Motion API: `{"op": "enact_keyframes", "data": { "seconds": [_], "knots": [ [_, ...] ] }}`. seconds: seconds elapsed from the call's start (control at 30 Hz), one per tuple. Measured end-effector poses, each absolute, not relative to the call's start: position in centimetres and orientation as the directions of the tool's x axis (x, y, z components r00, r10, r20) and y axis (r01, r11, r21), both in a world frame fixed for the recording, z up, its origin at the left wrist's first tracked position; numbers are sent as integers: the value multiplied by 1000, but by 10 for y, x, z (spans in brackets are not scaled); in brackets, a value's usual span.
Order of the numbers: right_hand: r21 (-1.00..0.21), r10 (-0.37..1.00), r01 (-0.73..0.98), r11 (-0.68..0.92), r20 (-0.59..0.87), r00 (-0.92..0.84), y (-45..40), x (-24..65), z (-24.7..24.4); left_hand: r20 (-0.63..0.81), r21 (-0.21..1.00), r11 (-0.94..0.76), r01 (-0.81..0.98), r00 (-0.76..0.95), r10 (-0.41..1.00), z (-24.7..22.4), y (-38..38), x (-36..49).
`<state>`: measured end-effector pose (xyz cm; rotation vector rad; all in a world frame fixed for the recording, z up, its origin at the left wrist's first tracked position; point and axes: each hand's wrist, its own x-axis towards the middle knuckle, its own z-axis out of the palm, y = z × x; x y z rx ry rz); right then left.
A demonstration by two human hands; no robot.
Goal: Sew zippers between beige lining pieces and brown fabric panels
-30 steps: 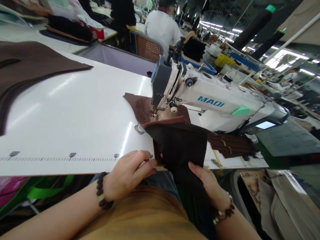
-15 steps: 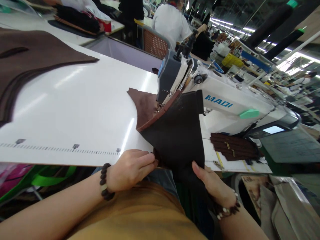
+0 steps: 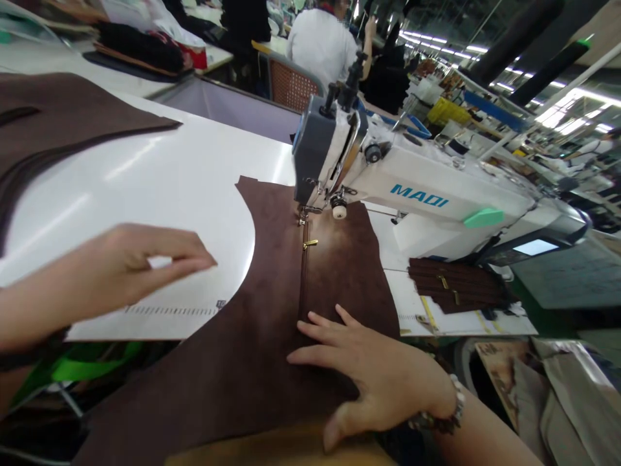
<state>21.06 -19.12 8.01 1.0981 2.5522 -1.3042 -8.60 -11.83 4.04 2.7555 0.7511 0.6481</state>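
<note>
A brown leather-like piece (image 3: 272,278) lies flat under the needle end of the sewing machine (image 3: 412,188) and hangs over the table's front edge. A dark zipper with a gold pull (image 3: 309,244) runs down its middle, just below the presser foot (image 3: 303,219). My right hand (image 3: 359,369) rests on the piece with fingers spread, beside the lower end of the zipper. My left hand (image 3: 145,262) is over the white table (image 3: 194,175), left of the piece, its thumb and fingertips pressed together; whether anything is between them is too small to tell.
Brown stacked pieces (image 3: 72,116) lie at the left of the table. More zippered strips (image 3: 458,285) sit right, under the machine's arm. Grey-brown pieces (image 3: 557,388) are in a container at the lower right. A person in white (image 3: 323,45) sits beyond the table.
The piece, folded up with its dark side showing before, now lies flat with the zipper showing. My left hand has let go and moved left; my right hand has opened and moved onto the piece.
</note>
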Motion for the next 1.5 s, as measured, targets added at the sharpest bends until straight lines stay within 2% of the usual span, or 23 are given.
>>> {"op": "enact_keyframes", "data": {
  "seconds": [0.1,0.2,0.3,0.37,0.47,0.53,0.6,0.67,0.9,1.17,1.5],
  "knots": [
    [-679,549,608,410,-349,-760,-189,211,78,308,305,-834,460,781,543,41,-119,-72],
    [-675,549,623,396,-370,-749,-185,212,80,226,280,-854,438,835,502,34,-125,-39],
    [-654,560,646,394,-386,-733,-180,210,85,141,208,-887,413,884,445,23,-129,-18],
    [-651,593,646,399,-354,-723,-174,207,84,156,151,-888,435,876,456,13,-133,-15],
    [-597,780,687,414,-155,-606,-153,200,68,216,101,-872,478,845,489,0,-140,-18],
    [-477,872,763,436,13,-490,-135,195,50,222,90,-873,479,845,486,-4,-143,-19],
    [-337,891,829,447,85,-446,-116,192,33,231,84,-878,470,848,476,-3,-144,-18],
    [-259,895,859,442,69,-440,-104,191,21,245,76,-878,472,845,475,-1,-144,-16],
    [-180,885,868,462,33,-464,-103,196,16,246,8,-865,501,838,487,1,-144,-10],
    [-181,891,874,451,27,-454,-104,195,14,244,-34,-897,441,874,421,-2,-143,-7],
    [-134,916,906,402,39,-400,-104,190,12,248,-55,-903,426,882,401,-3,-134,-9]
  ]
}}
